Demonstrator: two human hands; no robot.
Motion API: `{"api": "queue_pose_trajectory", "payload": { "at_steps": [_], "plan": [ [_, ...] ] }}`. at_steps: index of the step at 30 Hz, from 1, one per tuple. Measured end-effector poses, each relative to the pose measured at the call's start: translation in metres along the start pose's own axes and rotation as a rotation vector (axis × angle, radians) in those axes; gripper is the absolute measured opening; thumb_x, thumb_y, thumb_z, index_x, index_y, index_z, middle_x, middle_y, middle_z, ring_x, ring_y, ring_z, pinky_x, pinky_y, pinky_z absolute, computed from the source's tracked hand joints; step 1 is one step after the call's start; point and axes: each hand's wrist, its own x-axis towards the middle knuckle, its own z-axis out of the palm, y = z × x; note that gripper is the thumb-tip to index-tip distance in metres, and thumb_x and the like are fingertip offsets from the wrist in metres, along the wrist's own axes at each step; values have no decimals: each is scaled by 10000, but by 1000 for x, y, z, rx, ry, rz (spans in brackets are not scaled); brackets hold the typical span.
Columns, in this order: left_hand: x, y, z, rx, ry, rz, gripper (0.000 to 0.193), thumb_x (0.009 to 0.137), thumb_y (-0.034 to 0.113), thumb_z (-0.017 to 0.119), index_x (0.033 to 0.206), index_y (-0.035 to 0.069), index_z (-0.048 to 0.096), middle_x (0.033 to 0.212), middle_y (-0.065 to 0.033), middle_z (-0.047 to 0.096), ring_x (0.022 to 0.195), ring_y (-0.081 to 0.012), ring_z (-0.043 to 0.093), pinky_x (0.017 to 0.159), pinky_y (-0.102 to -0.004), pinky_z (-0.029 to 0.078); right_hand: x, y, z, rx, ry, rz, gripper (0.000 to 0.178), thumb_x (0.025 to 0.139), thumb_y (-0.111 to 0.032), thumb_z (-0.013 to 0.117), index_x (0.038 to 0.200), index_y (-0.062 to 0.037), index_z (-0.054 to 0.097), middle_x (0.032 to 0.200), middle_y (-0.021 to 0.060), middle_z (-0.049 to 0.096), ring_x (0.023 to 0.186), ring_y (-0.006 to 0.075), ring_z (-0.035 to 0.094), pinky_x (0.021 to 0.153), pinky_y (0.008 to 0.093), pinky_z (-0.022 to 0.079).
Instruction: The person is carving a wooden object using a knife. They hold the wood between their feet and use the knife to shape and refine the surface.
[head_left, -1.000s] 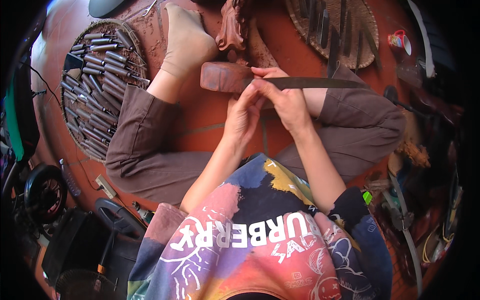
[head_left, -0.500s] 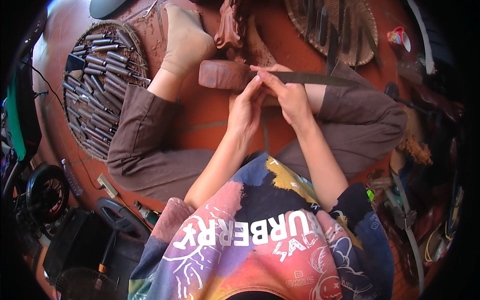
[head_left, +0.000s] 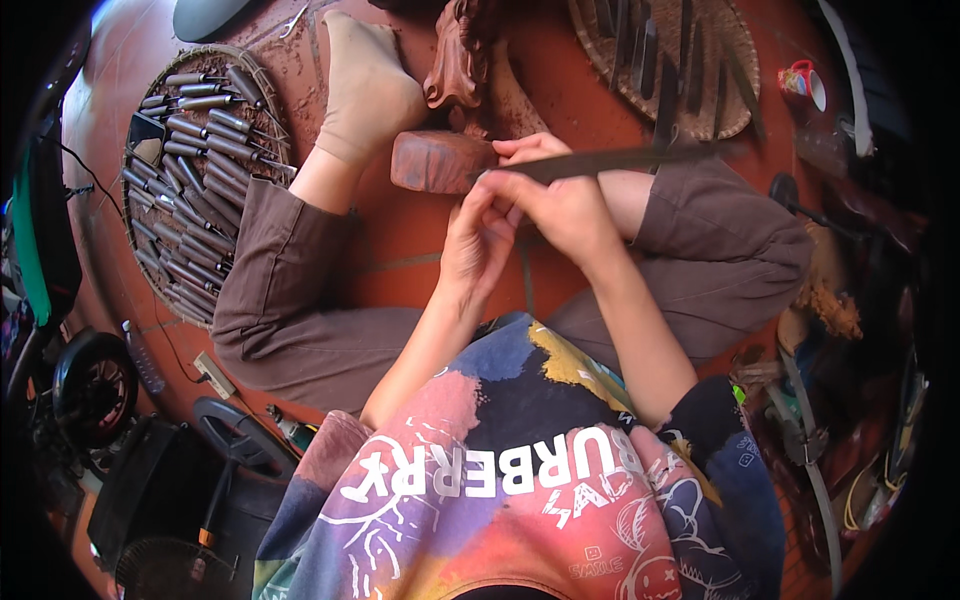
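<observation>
A carved dark-wood piece with a thick rounded base (head_left: pixel 440 163) lies before me, its figure part (head_left: pixel 458 60) stretching away beyond. My right hand (head_left: pixel 570 210) is closed round a long, dark, flat file (head_left: pixel 610 160), blurred toward its far right end. The file's left end meets the right side of the wooden base. Close beside it, my left hand (head_left: pixel 477 245) is closed, its thumb and fingertips pinching near that end of the file. Its other fingers are partly hidden behind the right hand.
A round basket (head_left: pixel 275 75) of several wooden-handled carving tools stands left of my leg. Another woven tray (head_left: pixel 735 100) with several dark files lies at far right, near a red patterned cup (head_left: pixel 800 85). A power strip (head_left: pixel 213 375) sits at lower left; wood dust dots the tiles.
The file has shifted left and tilted, its right end now raised and blurred. Both hands have moved slightly left with it, and the wooden base appears a little lower and further left.
</observation>
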Motion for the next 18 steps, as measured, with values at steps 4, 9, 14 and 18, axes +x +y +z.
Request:
{"api": "queue_pose_trajectory", "payload": {
  "at_steps": [4, 9, 14, 18],
  "plan": [
    [17, -7, 28, 132, 255, -40, 154, 883, 130, 611, 1026, 71, 600, 1020, -31, 638, 1007, -149, 587, 991, -363, 419, 13, 5, -18, 466, -17, 347, 135, 849, -111, 657, 895, 16, 661, 797, 13, 639, 768, 71, 573, 692, 193, 447],
    [0, 8, 24, 15, 161, -91, 159, 876, 163, 629, 1006, 73, 606, 985, -26, 636, 970, -142, 588, 981, -349, 423, 1, -3, -6, -9, -40, -43, 204, 845, -126, 659, 953, 46, 643, 921, 88, 632, 906, 131, 575, 770, 278, 459],
    [13, 6, 21, 192, 247, -144, 158, 887, 183, 612, 985, 59, 600, 975, -26, 641, 954, -147, 607, 922, -334, 465, 14, 13, -14, 405, 35, 282, 102, 891, -120, 613, 868, -21, 611, 855, 30, 617, 786, 94, 600, 705, 235, 530],
    [-16, 27, 52, 464, 174, -276, 205, 890, 178, 610, 1025, 25, 587, 956, -71, 652, 936, -182, 625, 889, -325, 479, -2, -7, -24, 535, 126, 278, 147, 868, -142, 652, 773, -38, 609, 749, 2, 590, 701, 64, 572, 664, 207, 518]
  ]
}}
